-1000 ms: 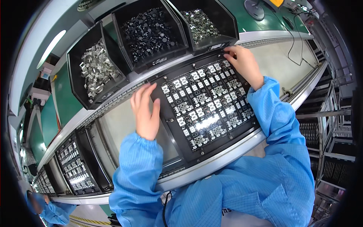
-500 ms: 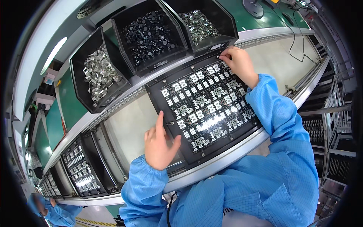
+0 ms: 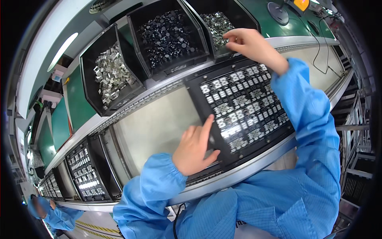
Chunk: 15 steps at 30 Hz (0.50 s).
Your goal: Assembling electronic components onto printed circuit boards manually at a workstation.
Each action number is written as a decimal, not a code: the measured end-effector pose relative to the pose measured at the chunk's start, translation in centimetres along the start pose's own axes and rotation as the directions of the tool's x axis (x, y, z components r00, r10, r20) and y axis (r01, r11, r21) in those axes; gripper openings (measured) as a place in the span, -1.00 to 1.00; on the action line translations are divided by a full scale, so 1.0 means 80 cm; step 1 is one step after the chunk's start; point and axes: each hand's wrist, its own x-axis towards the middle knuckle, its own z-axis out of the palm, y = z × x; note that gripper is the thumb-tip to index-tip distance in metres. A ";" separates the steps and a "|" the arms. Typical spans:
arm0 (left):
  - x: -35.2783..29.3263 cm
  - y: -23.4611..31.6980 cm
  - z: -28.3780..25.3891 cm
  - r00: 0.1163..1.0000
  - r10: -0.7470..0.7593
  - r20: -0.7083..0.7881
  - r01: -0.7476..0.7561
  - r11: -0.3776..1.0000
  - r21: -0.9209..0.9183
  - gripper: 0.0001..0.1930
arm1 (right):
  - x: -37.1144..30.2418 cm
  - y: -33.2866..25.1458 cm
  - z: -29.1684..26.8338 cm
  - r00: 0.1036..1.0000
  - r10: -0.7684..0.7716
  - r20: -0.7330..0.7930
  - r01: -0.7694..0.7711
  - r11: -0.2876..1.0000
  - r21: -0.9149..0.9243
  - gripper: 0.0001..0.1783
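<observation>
A black carrier tray (image 3: 227, 148) full of small circuit boards with white square pads lies on the conveyor in front of me. My left hand (image 3: 193, 150) is open at its left side, index finger stretched against the tray's edge and thumb spread away. Raised above the tray's far edge, my right hand (image 3: 251, 44) hangs at the front of a black bin (image 3: 244, 18) of small shiny metal parts (image 3: 217, 27). Its fingers are bent, with a gap between thumb and index fingertips, and no part shows between them.
Two more black bins stand left of it, one with dark round parts (image 3: 169, 38), one with silver rectangular metal pieces (image 3: 111, 75). Further carrier trays (image 3: 85, 173) sit down the line at left. A person in blue (image 3: 59, 215) works there. A round-based stand (image 3: 277, 13) and cable are at far right.
The tray has slid right along the conveyor, my left hand moving with it. My right hand has left the tray's far edge and moved up to the metal parts bin, its fingertips parting.
</observation>
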 end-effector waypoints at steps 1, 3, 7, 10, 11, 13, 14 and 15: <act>-0.001 -0.004 -0.009 0.997 0.075 0.018 -0.075 0.997 -0.012 -0.15 | 0.016 0.006 0.016 0.996 -0.031 0.079 0.038 0.995 -0.090 -0.65; 0.014 -0.014 -0.037 0.991 0.130 -0.013 -0.128 0.986 0.105 -0.23 | 0.048 -0.009 0.040 0.978 0.055 0.203 -0.049 0.998 -0.036 -0.59; 0.091 -0.041 -0.113 0.872 0.370 -0.320 -0.187 0.857 0.481 -0.63 | 0.071 -0.007 0.060 0.983 -0.008 0.183 0.049 0.974 -0.219 -0.69; 0.131 -0.082 -0.148 0.843 0.322 -0.431 -0.026 0.824 0.565 -0.79 | 0.074 -0.026 0.056 0.992 -0.084 0.091 0.102 0.972 -0.212 -0.75; 0.140 -0.093 -0.157 0.895 0.239 -0.375 0.022 0.818 0.575 -0.80 | 0.069 -0.037 0.046 0.996 -0.060 0.066 0.074 0.971 -0.226 -0.77; 0.151 -0.103 -0.170 0.968 0.015 -0.249 0.137 0.801 0.582 -0.78 | 0.066 -0.038 0.038 0.992 -0.126 0.027 0.128 0.963 -0.239 -0.79; 0.153 -0.104 -0.172 0.969 -0.016 -0.246 0.159 0.803 0.575 -0.79 | 0.062 -0.035 0.034 0.982 -0.189 -0.009 0.181 0.950 -0.253 -0.80; 0.154 -0.106 -0.173 0.969 -0.049 -0.244 0.183 0.803 0.567 -0.79 | 0.058 -0.033 0.032 0.983 -0.184 -0.005 0.177 0.950 -0.257 -0.80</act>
